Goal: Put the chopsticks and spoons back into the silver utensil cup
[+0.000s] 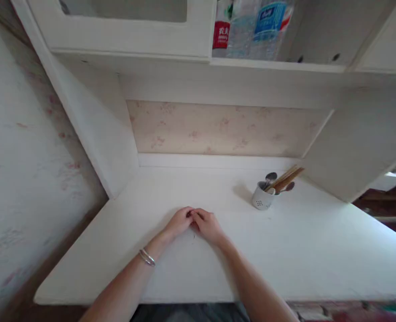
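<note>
On the white desktop [130, 223], my left hand [180, 221] and my right hand [207, 224] rest with their fingertips meeting. The fingers of both are curled and pressed together, and whatever they may hold between them is hidden. A silver bracelet [147, 257] circles my left wrist. To the right of my hands, a light grey perforated utensil holder [261, 199] stands upright, apart from them. Wooden chopsticks [286, 178] and a metal spoon [270, 176] lean out of it, and a second spoon [289, 186] tilts to the right.
Above the desk hangs a white cabinet [130, 38], whose open shelf holds several plastic bottles [243, 29]. White side panels [97, 116] flank the desktop left and right. Floral wallpaper [214, 129] covers the back wall. Beyond the right panel is blurred clutter.
</note>
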`<state>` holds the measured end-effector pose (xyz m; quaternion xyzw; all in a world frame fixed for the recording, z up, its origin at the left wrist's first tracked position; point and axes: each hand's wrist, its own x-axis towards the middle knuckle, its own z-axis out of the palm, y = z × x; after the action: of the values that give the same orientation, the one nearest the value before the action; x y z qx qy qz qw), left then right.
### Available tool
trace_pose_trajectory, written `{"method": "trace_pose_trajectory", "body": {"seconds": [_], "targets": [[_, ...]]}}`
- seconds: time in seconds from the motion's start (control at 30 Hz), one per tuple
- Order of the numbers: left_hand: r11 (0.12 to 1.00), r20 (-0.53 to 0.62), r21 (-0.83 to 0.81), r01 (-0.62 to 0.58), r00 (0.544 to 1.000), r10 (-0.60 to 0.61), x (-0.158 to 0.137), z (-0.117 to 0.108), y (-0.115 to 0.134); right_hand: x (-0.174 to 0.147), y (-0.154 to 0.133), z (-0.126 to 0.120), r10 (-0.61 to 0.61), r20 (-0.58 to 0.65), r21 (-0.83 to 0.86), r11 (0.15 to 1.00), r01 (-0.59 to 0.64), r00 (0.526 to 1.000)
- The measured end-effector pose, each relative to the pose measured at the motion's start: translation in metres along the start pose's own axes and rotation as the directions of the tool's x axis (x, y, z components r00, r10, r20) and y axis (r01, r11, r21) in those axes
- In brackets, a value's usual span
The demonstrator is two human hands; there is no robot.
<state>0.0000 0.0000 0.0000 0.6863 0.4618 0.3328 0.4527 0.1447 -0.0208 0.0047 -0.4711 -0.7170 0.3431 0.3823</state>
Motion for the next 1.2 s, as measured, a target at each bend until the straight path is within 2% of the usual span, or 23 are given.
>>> {"method": "trace_pose_trajectory", "body": {"seconds": [0.37,1.2], "targets": [[0.997,-0.008,-0.083,-0.001,1.0,0.001,0.0014,0.0022,-0.0021,-0.0009,-0.003,0.0007,0.025,-0.013,0.031,0.999,-0.024,1.0],[0.997,-0.009,-0.071,-0.009,1.0,0.009,0.0023,0.0027,-0.0037,-0.001,-0.0029,0.0002,0.006,-0.011,0.005,1.0,-0.006,1.0]]}}
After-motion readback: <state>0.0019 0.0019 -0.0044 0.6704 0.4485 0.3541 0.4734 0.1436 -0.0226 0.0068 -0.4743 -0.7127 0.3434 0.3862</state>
